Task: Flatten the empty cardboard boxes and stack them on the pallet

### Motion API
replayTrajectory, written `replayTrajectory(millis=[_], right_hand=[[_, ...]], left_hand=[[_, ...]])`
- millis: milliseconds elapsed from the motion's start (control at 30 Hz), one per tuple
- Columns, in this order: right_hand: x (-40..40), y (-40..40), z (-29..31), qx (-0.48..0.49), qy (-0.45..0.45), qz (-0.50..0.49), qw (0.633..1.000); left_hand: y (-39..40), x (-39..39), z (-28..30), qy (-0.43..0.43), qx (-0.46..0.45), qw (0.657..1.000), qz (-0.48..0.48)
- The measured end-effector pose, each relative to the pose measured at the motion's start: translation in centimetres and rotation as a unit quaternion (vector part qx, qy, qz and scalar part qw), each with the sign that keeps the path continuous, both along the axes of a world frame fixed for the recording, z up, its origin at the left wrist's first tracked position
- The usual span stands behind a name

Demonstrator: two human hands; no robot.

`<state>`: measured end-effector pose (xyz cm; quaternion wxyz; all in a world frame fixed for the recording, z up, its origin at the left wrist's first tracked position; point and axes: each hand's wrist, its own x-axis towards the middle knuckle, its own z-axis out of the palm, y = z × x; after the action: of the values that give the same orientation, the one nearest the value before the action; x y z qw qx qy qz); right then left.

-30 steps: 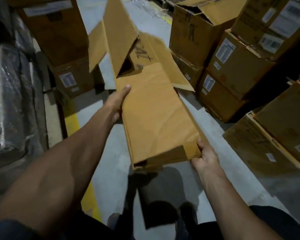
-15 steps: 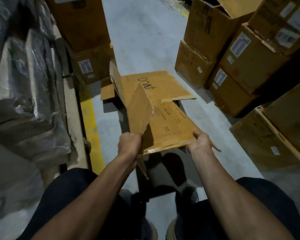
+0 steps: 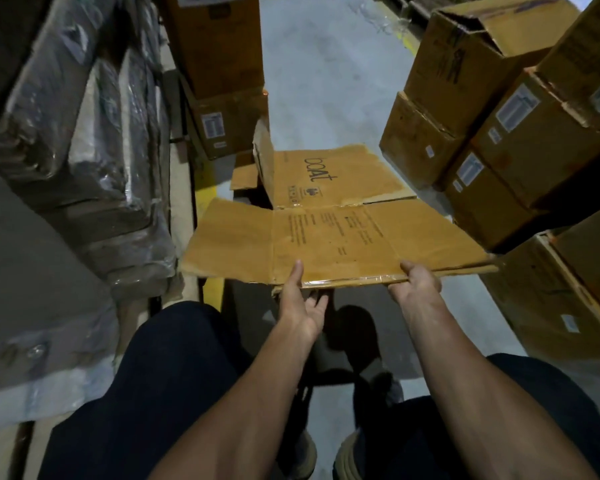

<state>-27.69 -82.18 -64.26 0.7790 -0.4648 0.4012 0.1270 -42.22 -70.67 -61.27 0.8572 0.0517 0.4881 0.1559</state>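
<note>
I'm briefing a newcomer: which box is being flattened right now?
Look down the grey aisle between the stacked boxes. It is the cardboard spread flat in the middle, the only one printed "boat".

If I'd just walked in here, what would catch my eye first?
Probably the flattened cardboard box spread open in the middle of the aisle, with "boAt" printed on its far panel. The left hand and right hand hold its near edge. Stacked brown cartons crowd the right side, and plastic-wrapped bundles fill the left.
</note>
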Motion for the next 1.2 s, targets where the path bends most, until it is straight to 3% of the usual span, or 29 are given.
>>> replayTrajectory(millis=[333,467,667,900,967,1033,1200], right_hand=[[2.5,-0.6,1.1,0.074,-0.019,0.103,0.992],[3.0,-1.0,1.5,0.101,-0.009,0.149,0.984],[4.2,-0.4,4.7,0.026,-0.012,0.204,0.979],[4.8,2.4,16.7,0.017,0.003,0.198,0.980],[4.3,3.0,25.7,0.040,0.010,0.195,0.980],[3.6,2.4,29.5,0.047,0.014,0.182,0.982],[1.9,2.1,32.3,0.030,0.042,0.195,0.979]], left_hand=[[2.8,2.2,0.9,-0.054,-0.060,0.984,0.161],[4.6,3.0,0.2,-0.022,-0.013,0.990,0.139],[6.9,3.3,2.1,0.046,0.016,0.991,0.122],[10.5,4.2,13.4,0.116,0.068,0.989,0.061],[11.9,3.5,22.7,0.135,0.096,0.985,0.046],[12.1,3.2,25.9,0.146,0.127,0.980,0.043],[11.0,1.9,27.4,0.160,0.100,0.980,0.055]])
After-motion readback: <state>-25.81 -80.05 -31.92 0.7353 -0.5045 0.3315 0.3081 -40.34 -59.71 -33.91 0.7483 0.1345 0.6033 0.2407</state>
